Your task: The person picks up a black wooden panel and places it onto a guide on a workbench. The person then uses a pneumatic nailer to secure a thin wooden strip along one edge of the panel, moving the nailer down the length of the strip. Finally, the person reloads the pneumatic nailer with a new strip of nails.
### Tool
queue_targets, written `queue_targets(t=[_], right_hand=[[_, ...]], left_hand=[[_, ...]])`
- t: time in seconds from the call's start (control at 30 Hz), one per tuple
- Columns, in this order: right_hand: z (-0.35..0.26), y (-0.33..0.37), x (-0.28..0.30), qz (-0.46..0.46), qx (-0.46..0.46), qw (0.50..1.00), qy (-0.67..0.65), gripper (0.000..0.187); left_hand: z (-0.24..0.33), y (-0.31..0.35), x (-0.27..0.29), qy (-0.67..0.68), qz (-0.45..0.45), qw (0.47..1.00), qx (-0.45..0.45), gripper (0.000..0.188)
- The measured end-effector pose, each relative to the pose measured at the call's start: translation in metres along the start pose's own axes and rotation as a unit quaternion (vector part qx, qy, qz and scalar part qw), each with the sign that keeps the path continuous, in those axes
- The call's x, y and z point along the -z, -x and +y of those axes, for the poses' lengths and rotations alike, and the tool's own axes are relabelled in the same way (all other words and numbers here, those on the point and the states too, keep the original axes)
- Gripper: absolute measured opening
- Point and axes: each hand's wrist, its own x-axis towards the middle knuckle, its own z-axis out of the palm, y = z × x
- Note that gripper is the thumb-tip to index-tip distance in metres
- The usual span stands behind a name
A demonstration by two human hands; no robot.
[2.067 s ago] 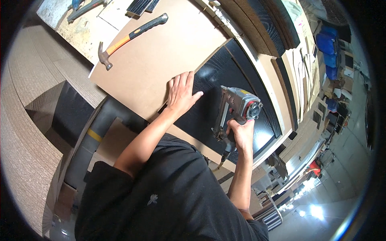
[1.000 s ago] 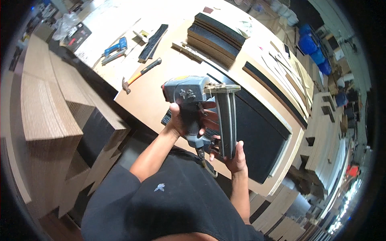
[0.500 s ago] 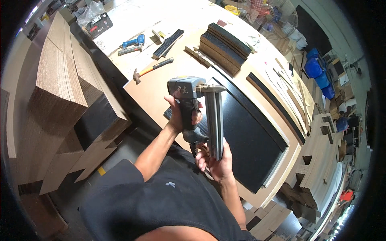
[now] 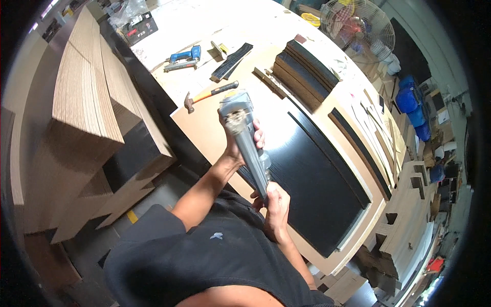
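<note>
A grey nail gun (image 4: 247,149) is held up over the near edge of the table, its long magazine slanting down toward me. My left hand (image 4: 232,148) is closed round its handle, fingertips showing on the far side. At the lower end of the magazine, my right hand (image 4: 277,203) grips it with the thumb on top; some fingers are hidden behind. Beneath lies a black panel (image 4: 317,189) with a black strip (image 4: 332,159) along its far side. A claw hammer (image 4: 214,93) with an orange and black handle rests beyond the nail gun.
A blue nail gun (image 4: 185,57) and short dark strips (image 4: 232,61) lie farther back. Dark boards (image 4: 304,74) are stacked behind the panel. Tall stacks of wooden boards (image 4: 84,102) stand close on the left. A fan (image 4: 358,30) is at the far right, and cut boards (image 4: 409,215) are piled at right.
The nail gun has turned, its magazine now slanting and its front end facing me more. My right hand has shifted its hold, thumb now over the magazine. The view has shifted slightly.
</note>
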Motion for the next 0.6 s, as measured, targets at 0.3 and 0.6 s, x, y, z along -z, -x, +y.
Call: queue_targets(t=[0.3, 0.6], right_hand=[[-0.006, -0.109, -0.084, -0.055, -0.003, 0.997, 0.046, 0.037], [-0.058, -0.278, -0.089, -0.089, 0.041, 0.953, 0.288, 0.042]], left_hand=[[0.099, -0.075, 0.091, 0.043, 0.024, 0.995, -0.085, 0.056], [0.24, -0.105, 0.221, 0.178, 0.029, 0.977, -0.116, 0.009]])
